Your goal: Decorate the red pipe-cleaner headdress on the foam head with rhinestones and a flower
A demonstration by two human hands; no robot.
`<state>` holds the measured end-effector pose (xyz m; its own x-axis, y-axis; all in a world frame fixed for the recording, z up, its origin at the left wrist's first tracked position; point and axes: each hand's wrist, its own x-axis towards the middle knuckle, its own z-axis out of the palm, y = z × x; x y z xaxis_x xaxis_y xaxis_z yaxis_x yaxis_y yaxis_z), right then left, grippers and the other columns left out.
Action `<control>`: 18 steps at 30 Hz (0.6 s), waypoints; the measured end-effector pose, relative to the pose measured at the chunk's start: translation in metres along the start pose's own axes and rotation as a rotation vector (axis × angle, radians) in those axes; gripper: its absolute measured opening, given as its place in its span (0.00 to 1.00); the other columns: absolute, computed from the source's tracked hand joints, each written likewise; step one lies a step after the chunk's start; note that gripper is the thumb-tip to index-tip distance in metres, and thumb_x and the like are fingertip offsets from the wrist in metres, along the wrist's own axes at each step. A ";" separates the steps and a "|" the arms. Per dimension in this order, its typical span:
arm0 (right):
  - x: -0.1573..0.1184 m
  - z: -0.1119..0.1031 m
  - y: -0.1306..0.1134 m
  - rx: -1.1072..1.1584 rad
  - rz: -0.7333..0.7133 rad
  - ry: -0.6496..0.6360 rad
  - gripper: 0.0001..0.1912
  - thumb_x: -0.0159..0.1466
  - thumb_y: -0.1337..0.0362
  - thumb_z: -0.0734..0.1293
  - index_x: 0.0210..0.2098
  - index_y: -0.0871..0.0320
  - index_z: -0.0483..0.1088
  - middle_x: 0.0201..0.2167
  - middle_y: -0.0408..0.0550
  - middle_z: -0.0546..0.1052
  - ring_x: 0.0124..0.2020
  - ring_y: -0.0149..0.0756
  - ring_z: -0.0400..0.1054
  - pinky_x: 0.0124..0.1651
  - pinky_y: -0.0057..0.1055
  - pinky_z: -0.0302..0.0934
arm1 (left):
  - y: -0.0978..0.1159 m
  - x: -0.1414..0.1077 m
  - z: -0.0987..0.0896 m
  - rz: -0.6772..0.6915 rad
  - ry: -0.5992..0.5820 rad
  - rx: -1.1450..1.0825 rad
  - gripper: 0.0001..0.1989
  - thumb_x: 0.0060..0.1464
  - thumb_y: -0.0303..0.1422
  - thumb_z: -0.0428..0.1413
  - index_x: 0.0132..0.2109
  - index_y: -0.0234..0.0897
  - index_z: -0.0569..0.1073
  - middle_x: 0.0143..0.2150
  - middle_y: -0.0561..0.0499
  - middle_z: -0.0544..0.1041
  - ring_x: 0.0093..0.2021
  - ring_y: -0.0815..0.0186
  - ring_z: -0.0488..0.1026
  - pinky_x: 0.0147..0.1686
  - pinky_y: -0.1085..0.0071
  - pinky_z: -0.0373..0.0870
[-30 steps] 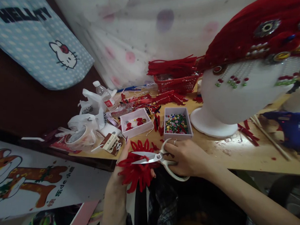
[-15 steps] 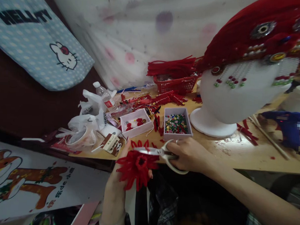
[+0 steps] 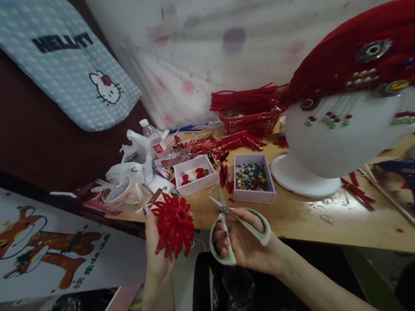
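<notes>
A fuzzy red flower (image 3: 176, 225) with many looped petals is held in my left hand (image 3: 158, 259), just off the table's front edge. My fingers wrap behind it and are partly hidden by the petals. In my right hand (image 3: 250, 244) is a pair of scissors (image 3: 223, 206) with pale green handles. My fingers sit through both handle loops, and the blades are parted, pointing up and left. The scissors are apart from the flower, to its right.
On the table (image 3: 304, 224) stand a white box of beads (image 3: 254, 196), a white box of red and pearl pieces (image 3: 196, 187) and a red basket (image 3: 252, 123). A white mannequin head (image 3: 332, 142) wears a red beaded headpiece. Further left are a bottle (image 3: 155, 137) and plastic bags (image 3: 127, 170).
My right hand has drawn the scissors back from the flower and turned them, with the blades opening. My left hand has shifted left with the flower. The camera view has moved slightly.
</notes>
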<state>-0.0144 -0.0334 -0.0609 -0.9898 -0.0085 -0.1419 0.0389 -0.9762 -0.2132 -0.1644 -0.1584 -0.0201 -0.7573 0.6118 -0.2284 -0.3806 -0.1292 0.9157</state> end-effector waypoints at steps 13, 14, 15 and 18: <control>-0.083 0.021 -0.032 -1.472 -0.068 0.450 0.11 0.55 0.64 0.72 0.38 0.58 0.72 0.31 0.43 0.73 0.32 0.35 0.68 0.34 0.29 0.56 | -0.003 -0.002 0.017 0.079 0.139 -0.104 0.29 0.49 0.57 0.59 0.53 0.46 0.78 0.34 0.52 0.85 0.39 0.56 0.83 0.41 0.64 0.81; -0.101 0.023 -0.040 -1.728 -0.103 0.576 0.08 0.56 0.69 0.69 0.37 0.58 0.72 0.31 0.44 0.74 0.33 0.36 0.68 0.35 0.30 0.56 | -0.005 -0.002 0.019 0.058 0.138 -0.111 0.29 0.49 0.56 0.59 0.54 0.47 0.77 0.34 0.52 0.85 0.39 0.57 0.83 0.41 0.64 0.81; -0.118 0.024 -0.047 -1.928 -0.147 0.708 0.08 0.57 0.72 0.66 0.37 0.58 0.72 0.33 0.46 0.75 0.35 0.38 0.68 0.37 0.32 0.56 | -0.007 -0.001 0.021 0.029 0.142 -0.115 0.29 0.50 0.56 0.59 0.55 0.48 0.77 0.35 0.53 0.85 0.38 0.57 0.83 0.40 0.65 0.81; -0.158 0.016 -0.063 -2.230 -0.123 1.054 0.08 0.60 0.75 0.63 0.34 0.61 0.72 0.36 0.54 0.76 0.36 0.41 0.70 0.40 0.34 0.58 | -0.016 0.004 0.025 -0.111 0.087 -0.146 0.29 0.51 0.56 0.58 0.54 0.46 0.77 0.34 0.50 0.85 0.34 0.56 0.83 0.33 0.65 0.81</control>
<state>0.1372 0.0263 -0.0098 -0.6667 0.7354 -0.1214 0.7134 0.5825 -0.3895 -0.1481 -0.1340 -0.0272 -0.7471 0.5597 -0.3584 -0.5320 -0.1803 0.8273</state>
